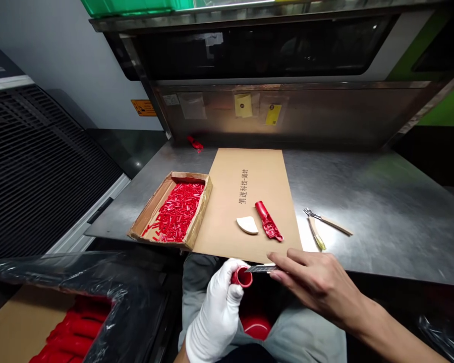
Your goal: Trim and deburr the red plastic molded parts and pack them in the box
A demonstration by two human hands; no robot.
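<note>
My left hand (217, 307), in a white glove, is closed around a red plastic tube (242, 277) with its open round end facing up. A utility knife (264, 268) is pinched in my bare right hand (313, 282); its blade tip meets or nearly meets the tube's rim, and I cannot tell if it touches. Just beyond my hands, on a cardboard sheet (227, 201), lie another red plastic part (268, 221), tubular at one end, and a white wedge-shaped piece (247, 225). The knife's handle is mostly hidden by my right fingers.
An open cardboard box (200, 214) of small red scraps stands left on the metal table (355, 186). Pliers (327, 222) lie at right, and a red piece (195, 143) at the back. Lower left, a box lined with black plastic (136, 302) holds several red parts (73, 333).
</note>
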